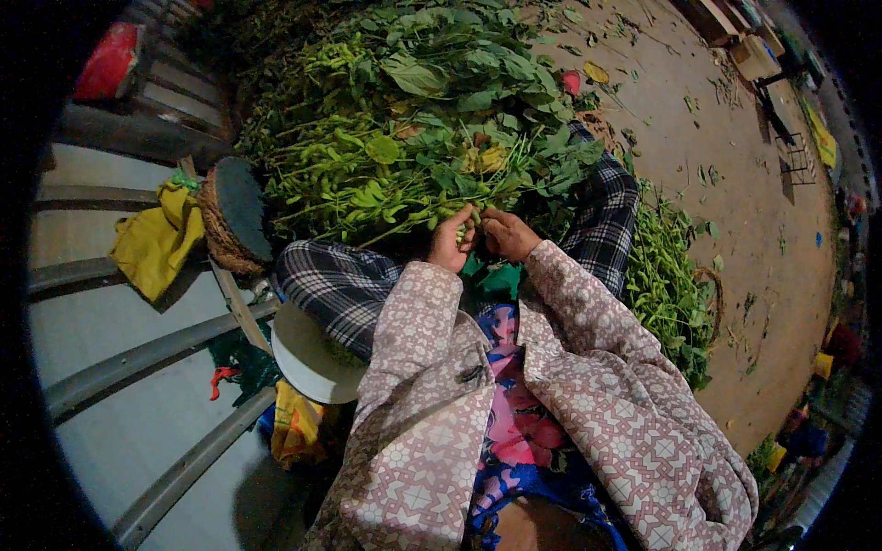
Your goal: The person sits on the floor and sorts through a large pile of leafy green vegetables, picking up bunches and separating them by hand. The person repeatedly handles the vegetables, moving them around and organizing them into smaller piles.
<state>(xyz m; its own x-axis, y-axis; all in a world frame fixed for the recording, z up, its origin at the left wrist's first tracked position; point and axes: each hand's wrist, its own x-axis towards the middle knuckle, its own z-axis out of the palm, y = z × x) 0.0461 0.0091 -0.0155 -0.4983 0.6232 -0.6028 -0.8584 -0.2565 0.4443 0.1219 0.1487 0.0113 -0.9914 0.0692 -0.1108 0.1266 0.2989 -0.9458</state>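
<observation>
Leafy green bean plants (367,170) with pods lie heaped across and beyond my lap. My left hand (452,241) is closed around several green bean pods (462,232), which show between its fingers. Close beside it, my right hand (510,235) has its fingers pinched together at the pods and stems. What exactly lies between the right fingertips is hidden. Both hands are just above my lap, at the near edge of the heap. A white basin (308,356) stands by my knee on the left, partly covered by my leg and sleeve.
A round seat with a woven side (237,217) and a yellow cloth (158,241) are at the left, by the metal-barred wall (138,358). More bean plants (675,275) lie at my right. Scattered leaves dot the concrete floor (753,266).
</observation>
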